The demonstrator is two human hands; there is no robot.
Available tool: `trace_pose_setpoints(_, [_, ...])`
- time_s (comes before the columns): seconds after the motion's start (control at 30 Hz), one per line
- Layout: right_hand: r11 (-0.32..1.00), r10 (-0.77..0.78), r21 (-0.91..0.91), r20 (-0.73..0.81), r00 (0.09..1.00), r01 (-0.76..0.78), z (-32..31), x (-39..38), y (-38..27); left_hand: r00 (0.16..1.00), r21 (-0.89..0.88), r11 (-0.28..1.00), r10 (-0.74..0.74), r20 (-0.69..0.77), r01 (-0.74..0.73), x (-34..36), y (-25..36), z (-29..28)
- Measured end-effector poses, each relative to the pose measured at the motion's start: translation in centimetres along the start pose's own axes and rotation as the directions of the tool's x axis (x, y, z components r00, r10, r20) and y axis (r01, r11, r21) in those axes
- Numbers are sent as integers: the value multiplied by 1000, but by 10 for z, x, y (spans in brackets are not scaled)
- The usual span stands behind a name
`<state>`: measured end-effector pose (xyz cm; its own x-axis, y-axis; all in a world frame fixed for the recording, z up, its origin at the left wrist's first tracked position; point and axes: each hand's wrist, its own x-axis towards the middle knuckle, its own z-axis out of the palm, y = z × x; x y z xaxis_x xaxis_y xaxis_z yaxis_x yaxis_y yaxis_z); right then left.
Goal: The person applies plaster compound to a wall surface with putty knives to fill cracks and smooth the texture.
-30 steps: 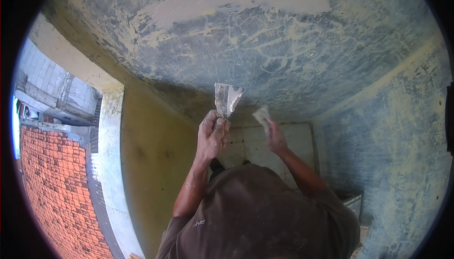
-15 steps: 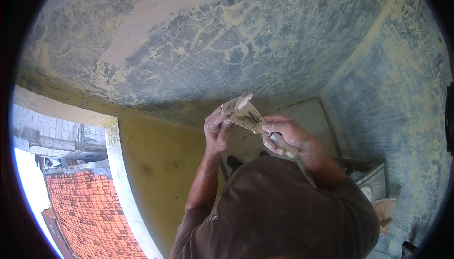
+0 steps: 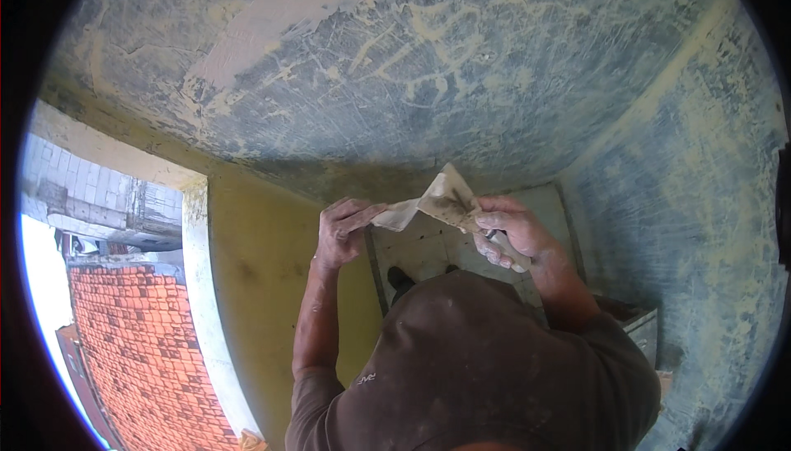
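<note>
My left hand (image 3: 344,224), dusted with pale putty, is closed on a thin, pale flat scraper (image 3: 397,215) that points to the right. My right hand (image 3: 512,227) grips a putty knife (image 3: 447,196). The knife's broad, triangular blade is smeared with putty, and its light handle (image 3: 504,247) runs back through my fingers. In front of my chest, the scraper's right edge meets or nearly meets the blade's left side; I cannot tell whether they touch.
Ahead stands a blue-grey wall (image 3: 461,97) with a pale patch of putty (image 3: 288,14). Another wall (image 3: 684,171) joins it at the right. A yellow wall (image 3: 272,286) and an opening lie to the left, with orange roof tiles (image 3: 140,327) outside. A box-like object (image 3: 643,327) sits low right.
My left hand has moved left, drawing the scraper away from the putty knife's blade, which it overlapped before. My right hand has shifted slightly right. The whole view has shifted a little.
</note>
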<state>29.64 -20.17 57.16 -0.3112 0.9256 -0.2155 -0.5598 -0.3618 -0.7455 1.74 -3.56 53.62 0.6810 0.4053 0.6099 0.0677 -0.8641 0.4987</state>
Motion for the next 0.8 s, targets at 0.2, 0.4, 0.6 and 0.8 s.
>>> trace_pose_setpoints(0.2, [966, -249, -75, -13, 968, 247, -11, 22, -3, 905, 39, 932, -340, -257, 361, -93, -18, 11])
trace_pose_setpoints(0.4, [887, -270, 200, -507, 819, 416, 11, 91, 85, 342, -715, 514, -856, -388, 474, -126, -10, 36])
trace_pose_setpoints(0.6, [728, -685, -204, -219, 695, 654, 97, 151, 45, 340, -744, 453, -886, -316, 491, -122, -1, -21])
trace_pose_setpoints(0.8, [309, -932, -386, 62, 358, 869, 106, 212, 11, 443, -706, 527, -835, -327, 473, -126, -38, -62])
